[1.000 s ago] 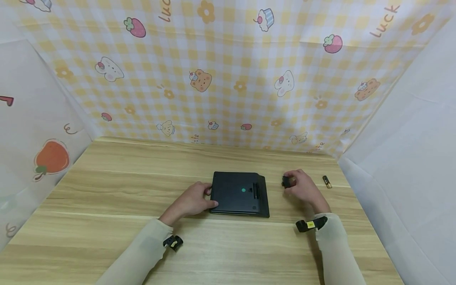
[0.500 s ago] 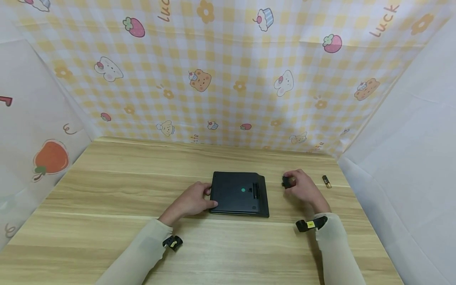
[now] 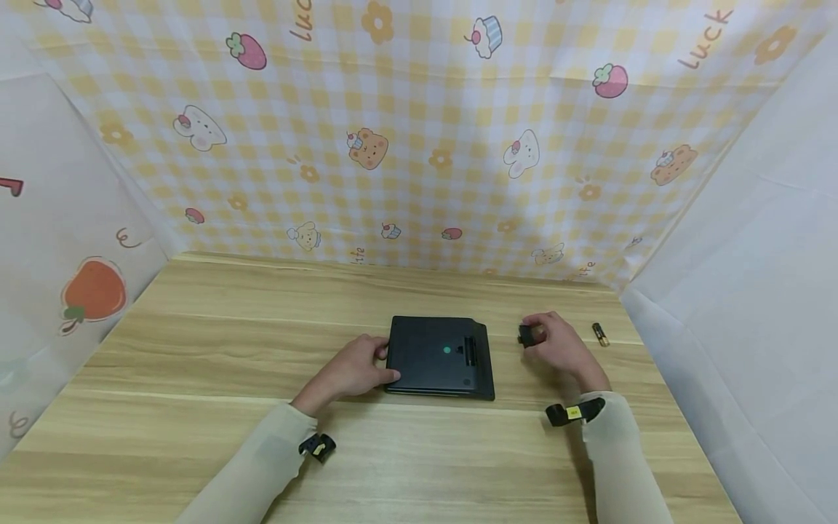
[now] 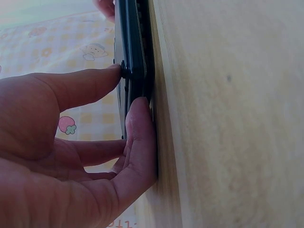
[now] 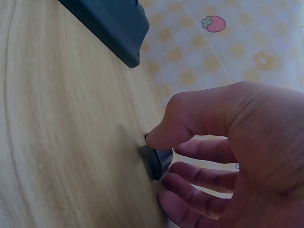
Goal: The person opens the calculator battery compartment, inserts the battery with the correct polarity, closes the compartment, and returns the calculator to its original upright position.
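A flat black calculator [image 3: 425, 356] lies face down on the table, its narrow battery compartment [image 3: 470, 351] uncovered near the right side. My left hand [image 3: 356, 366] pinches its left edge; in the left wrist view the thumb [image 4: 90, 85] is on the back and a finger [image 4: 140, 123] is under the edge. To the right of the calculator, my right hand [image 3: 556, 343] holds a small black battery cover [image 3: 526, 335] between thumb and fingers. That cover [image 5: 161, 164] is close to the tabletop in the right wrist view; whether it touches is unclear.
A black-and-gold battery [image 3: 600, 334] lies on the table beyond my right hand, close to the right edge. A yellow checked cloth [image 3: 419, 182] hangs behind the wooden table [image 3: 262, 298], and white sheets close off both sides.
The right wrist has shifted very slightly to the right. Both hands keep their holds, and the calculator and battery lie where they were.
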A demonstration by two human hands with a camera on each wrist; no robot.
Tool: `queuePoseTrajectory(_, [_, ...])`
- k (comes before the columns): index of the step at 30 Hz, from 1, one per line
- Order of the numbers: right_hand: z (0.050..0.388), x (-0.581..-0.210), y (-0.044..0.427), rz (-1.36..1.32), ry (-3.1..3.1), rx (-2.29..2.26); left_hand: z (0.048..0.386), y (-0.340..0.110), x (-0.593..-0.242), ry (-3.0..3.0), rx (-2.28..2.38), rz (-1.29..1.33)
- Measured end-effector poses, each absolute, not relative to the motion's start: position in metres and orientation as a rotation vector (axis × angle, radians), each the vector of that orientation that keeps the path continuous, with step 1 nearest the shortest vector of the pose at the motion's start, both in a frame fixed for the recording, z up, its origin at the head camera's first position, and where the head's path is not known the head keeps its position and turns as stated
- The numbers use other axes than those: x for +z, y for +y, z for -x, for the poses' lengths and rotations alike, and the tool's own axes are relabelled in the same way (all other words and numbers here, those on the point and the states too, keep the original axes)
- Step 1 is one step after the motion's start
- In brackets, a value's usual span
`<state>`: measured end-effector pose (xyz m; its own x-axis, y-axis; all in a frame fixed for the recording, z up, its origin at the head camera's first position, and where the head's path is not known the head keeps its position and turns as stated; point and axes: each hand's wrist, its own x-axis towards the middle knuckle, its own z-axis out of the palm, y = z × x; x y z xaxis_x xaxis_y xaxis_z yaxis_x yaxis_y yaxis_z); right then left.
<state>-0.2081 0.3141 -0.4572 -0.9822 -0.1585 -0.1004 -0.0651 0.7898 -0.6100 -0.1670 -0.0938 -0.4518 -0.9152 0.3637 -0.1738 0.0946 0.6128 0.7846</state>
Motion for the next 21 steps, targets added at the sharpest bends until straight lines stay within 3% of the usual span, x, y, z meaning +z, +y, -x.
queuePoseTrajectory(21, [0.201, -0.438, 0.361, 0.138, 2.878, -0.991, 0.169, -0.095, -0.455, 2.528, 1.206, -0.395])
